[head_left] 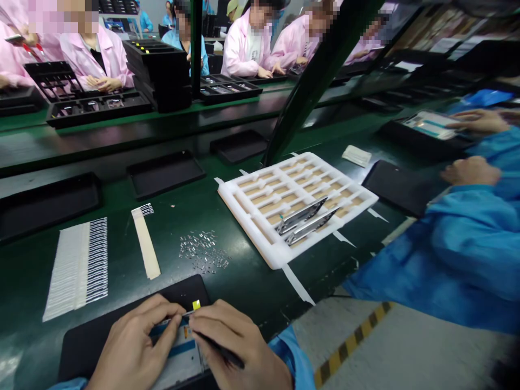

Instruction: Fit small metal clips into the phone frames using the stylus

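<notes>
At the bottom of the frame, left of centre, the flat panel lies between the two hands, above a black tray, its long axis unclear under the fingers. The right hand holds a slim dark tool slanting over the panel's right side, while the left hand covers its left, thumb and forefinger narrow near the upper edge, though whether they pinch anything I cannot tell.

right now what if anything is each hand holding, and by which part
Right hand: a black tool, by its front part, back end sticking out. Left hand: fingers at the panel's far edge, but a grip can't be told.
</notes>
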`<action>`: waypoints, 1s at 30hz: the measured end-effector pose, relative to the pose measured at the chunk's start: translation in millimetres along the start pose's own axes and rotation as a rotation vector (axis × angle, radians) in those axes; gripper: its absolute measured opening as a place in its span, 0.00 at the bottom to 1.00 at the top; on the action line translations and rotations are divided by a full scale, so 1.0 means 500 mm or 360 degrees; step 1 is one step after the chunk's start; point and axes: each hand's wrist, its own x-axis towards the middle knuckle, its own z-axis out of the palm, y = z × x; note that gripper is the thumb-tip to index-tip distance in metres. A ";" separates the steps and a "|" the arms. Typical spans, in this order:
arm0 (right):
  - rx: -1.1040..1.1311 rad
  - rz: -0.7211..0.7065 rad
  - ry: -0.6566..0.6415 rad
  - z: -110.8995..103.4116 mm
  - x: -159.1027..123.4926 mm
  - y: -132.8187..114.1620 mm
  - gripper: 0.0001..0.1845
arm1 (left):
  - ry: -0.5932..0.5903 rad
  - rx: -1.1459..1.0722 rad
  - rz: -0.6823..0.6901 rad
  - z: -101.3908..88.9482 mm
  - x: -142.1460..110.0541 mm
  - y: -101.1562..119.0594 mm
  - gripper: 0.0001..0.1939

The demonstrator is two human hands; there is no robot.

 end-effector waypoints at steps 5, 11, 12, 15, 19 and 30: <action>-0.0102 -0.0007 0.0029 0.009 -0.010 -0.001 0.17 | 0.0045 0.0150 0.0159 -0.018 0.001 -0.010 0.17; -0.0119 -0.0065 0.0072 0.017 -0.015 0.003 0.17 | 0.0018 0.0233 0.0135 -0.028 0.004 -0.001 0.15; -0.0125 -0.0073 0.0069 0.017 -0.015 0.003 0.17 | -0.0010 0.0248 0.0149 -0.029 0.004 0.002 0.14; -0.0151 -0.0096 0.0090 0.017 -0.013 0.001 0.15 | 0.0009 0.0253 0.0223 -0.031 0.005 0.007 0.13; -0.0206 -0.0184 0.0136 0.018 -0.012 0.001 0.11 | 0.0056 0.0178 0.0258 -0.026 0.002 0.003 0.13; -0.0163 -0.0183 0.0157 0.021 -0.012 0.002 0.11 | 0.0149 0.0229 0.0377 -0.025 0.001 -0.003 0.11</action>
